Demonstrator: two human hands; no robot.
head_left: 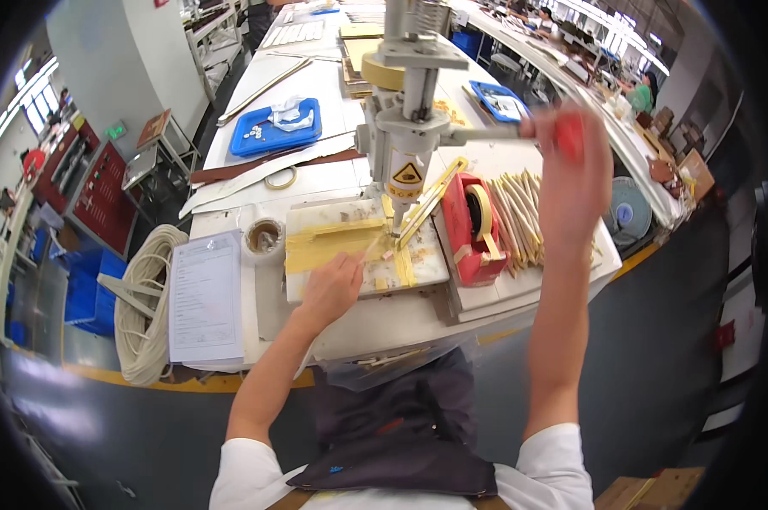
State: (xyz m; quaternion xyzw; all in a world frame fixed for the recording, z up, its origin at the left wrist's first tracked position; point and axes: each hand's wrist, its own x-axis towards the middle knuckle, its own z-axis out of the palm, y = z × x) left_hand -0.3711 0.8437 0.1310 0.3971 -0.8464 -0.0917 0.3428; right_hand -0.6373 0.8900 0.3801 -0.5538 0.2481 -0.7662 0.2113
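A grey hand press with a yellow warning label stands in front of me, its narrow tip low over a pale board partly covered in yellow tape. My left hand rests on the board left of that tip, fingers pinched on a thin pale strip whose end lies near the tip. Raised at the right, my right hand is smeared by motion but wraps the red knob of the press lever. Between board and tape dispenser a yellow guide bar slants.
Right of the red dispenser lies a bundle of thin pale strips. A tape roll, a printed sheet and a coil of cream cord are at the left. Blue trays sit farther back.
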